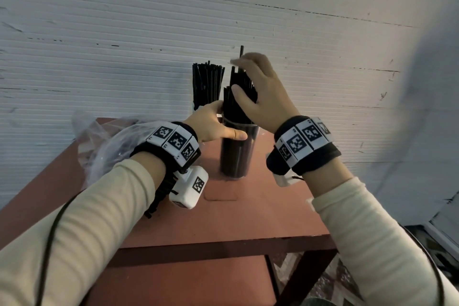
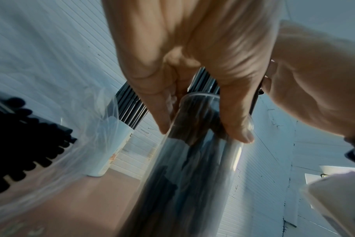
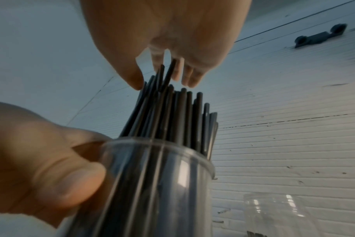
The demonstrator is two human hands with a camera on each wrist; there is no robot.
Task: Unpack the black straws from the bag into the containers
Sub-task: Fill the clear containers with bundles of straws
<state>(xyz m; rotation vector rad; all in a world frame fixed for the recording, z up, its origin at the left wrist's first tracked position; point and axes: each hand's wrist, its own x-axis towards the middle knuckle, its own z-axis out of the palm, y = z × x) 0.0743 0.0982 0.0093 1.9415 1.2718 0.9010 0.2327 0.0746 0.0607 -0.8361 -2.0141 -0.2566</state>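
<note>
A tall clear container full of black straws stands mid-table. My left hand grips it just under the rim, thumb across the front; the left wrist view shows the fingers wrapped on the clear wall. My right hand hovers over the straw tops with fingers spread, thumb apart. One straw sticks up past the fingertips. In the right wrist view the fingers touch the tallest straws above the container. The crumpled clear bag lies at the left.
A second holder of black straws stands behind against the white ribbed wall, a pale cup in the left wrist view. An empty clear container sits to the right. The red-brown table ends close in front.
</note>
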